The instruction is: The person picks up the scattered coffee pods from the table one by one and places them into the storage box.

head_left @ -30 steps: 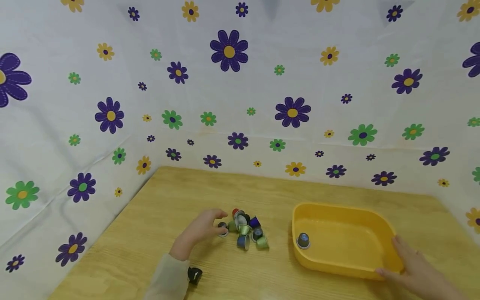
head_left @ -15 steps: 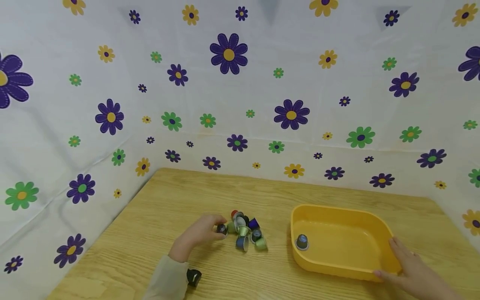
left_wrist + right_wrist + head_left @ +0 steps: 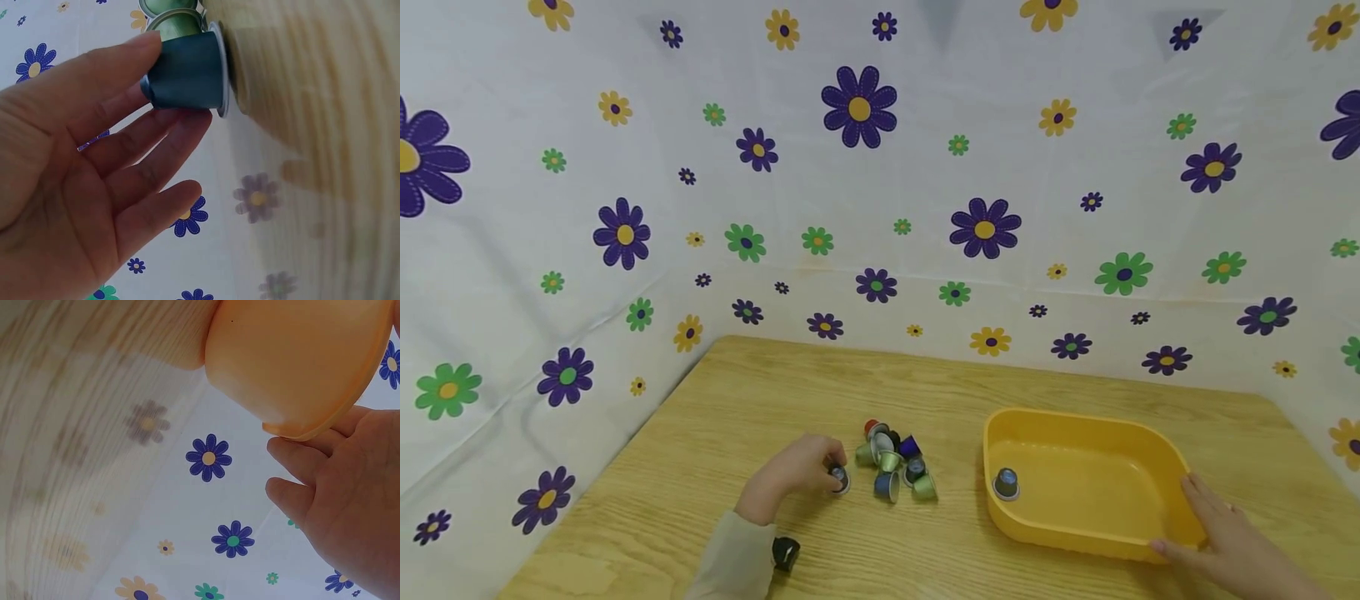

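Observation:
My left hand (image 3: 793, 471) pinches a dark blue coffee capsule (image 3: 190, 72) between thumb and fingers, its rim close to the wooden table. Right beside it lies a heap of coffee capsules in green, blue, red and silver, including a blue one (image 3: 886, 485) on its side and a light green one (image 3: 925, 487). Over on the right, my right hand (image 3: 1236, 533) holds the near right corner of a yellow tub (image 3: 1075, 540), thumb at the front wall and fingers along the right side. One grey-blue capsule (image 3: 1007, 482) stands rim down in the tub's left end.
A small glossy black object (image 3: 786, 553) shows next to my left sleeve (image 3: 733, 554). Behind the wooden table (image 3: 760, 375) hangs a white cloth (image 3: 925, 175) printed with flowers, which also runs along the left side.
My left thumb and fingers have taken hold of the capsule at the heap's left edge. It has shifted a little toward me, away from the heap. The right hand stays at the tub.

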Demonstrator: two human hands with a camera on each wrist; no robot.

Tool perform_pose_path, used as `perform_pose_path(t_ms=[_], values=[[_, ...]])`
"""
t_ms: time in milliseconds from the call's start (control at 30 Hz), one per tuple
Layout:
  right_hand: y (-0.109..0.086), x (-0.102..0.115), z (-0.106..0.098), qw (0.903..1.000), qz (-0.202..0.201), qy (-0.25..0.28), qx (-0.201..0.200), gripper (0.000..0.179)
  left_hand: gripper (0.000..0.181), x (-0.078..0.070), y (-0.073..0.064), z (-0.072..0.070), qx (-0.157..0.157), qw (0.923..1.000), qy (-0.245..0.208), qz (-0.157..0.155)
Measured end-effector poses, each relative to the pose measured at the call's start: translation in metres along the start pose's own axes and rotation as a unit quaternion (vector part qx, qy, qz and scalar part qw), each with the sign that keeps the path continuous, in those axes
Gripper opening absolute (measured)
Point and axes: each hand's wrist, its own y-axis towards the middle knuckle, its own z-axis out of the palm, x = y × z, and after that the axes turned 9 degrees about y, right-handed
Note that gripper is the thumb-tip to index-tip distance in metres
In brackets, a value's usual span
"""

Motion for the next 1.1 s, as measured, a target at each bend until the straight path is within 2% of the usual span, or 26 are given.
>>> perform_pose_path(t_ms=[467, 767, 967, 1100], values=[[0.0005, 0.0008, 0.0002, 0.9997, 0.004, -0.024, 0.002, 0.097, 0.014, 0.0023, -0.0028, -0.0012, 0.011, 0.9998, -0.018, 0.002], [0.0006, 0.0013, 0.0006, 0.9997, 0.016, -0.020, 0.005, 0.099, 0.013, 0.0045, -0.0040, -0.0010, 0.014, 0.9995, -0.026, 0.007], [0.0017, -0.0044, 0.0018, 0.9998, 0.009, -0.019, 0.000, 0.100, 0.013, 0.0051, -0.0021, -0.0053, -0.016, 0.9983, -0.033, 0.045], [0.0013, -0.0072, 0.0035, 0.9999, 0.006, -0.010, -0.005, 0.100, 0.014, 0.0024, -0.0012, -0.0088, -0.058, 0.9958, -0.025, 0.067]])
